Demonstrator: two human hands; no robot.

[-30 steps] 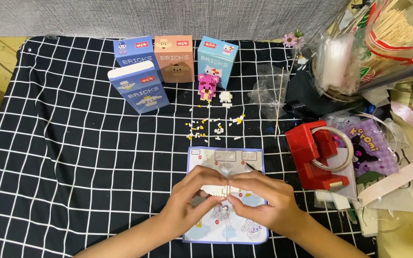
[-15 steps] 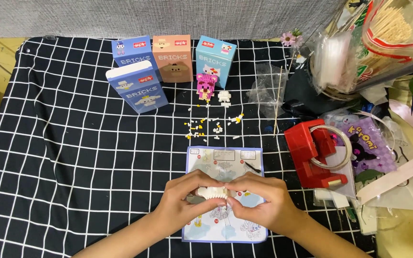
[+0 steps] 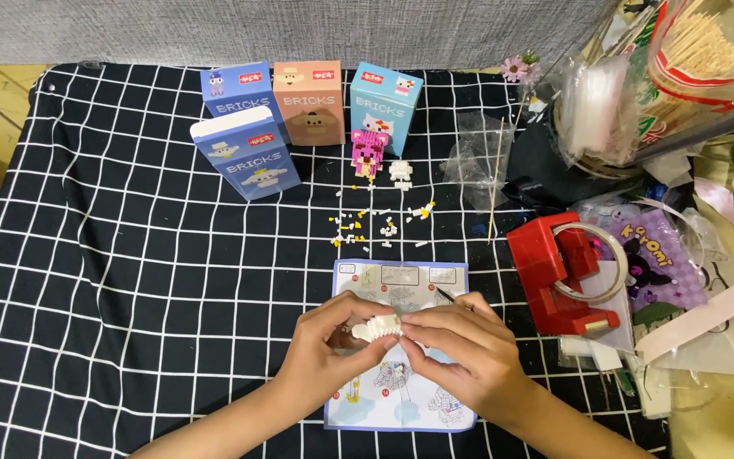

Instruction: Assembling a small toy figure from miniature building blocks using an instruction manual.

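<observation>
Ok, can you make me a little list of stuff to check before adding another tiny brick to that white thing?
1. Small white brick build held by both hands, left hand and right hand: ok.
2. Pale blue paper instruction sheet lying flat under the hands: ok, though partly covered.
3. Loose white and yellow tiny bricks in sight on the black checked cloth: ok.
4. Next brick already picked up: cannot tell.

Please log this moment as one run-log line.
left hand: grips small white brick model | right hand: pinches it | beneath: blue instruction sheet
</observation>
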